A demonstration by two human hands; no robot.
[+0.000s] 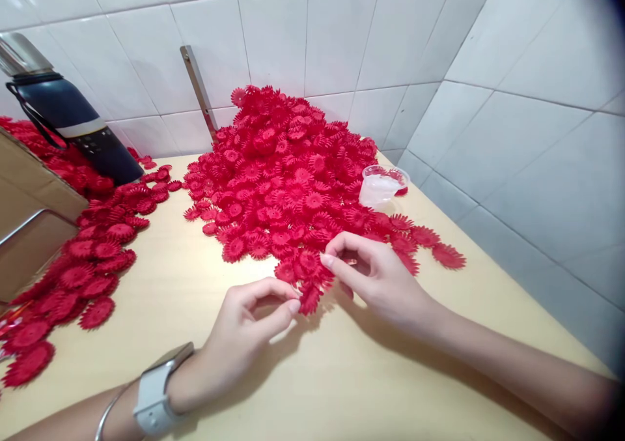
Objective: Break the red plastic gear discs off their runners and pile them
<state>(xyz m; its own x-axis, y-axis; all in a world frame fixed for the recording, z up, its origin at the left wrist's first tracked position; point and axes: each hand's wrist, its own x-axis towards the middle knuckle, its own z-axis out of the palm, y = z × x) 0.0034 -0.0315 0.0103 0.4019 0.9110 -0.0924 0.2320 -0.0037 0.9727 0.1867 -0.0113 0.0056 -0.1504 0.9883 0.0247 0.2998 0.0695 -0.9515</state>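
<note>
Both bare hands meet low over the middle, fingertips pinched.

The left hand (249, 327) comes in from the lower left, forearm bare, wrist bent a little, with a pale watch and a thin bangle on it — thumb and forefinger pressed together at their tips, the other fingers curled under. The right hand (378, 278) reaches in from the lower right on a long bare forearm, palm turned inward, its thumb and forefinger likewise closed in a pinch — the two hands near each other, not touching.
</note>
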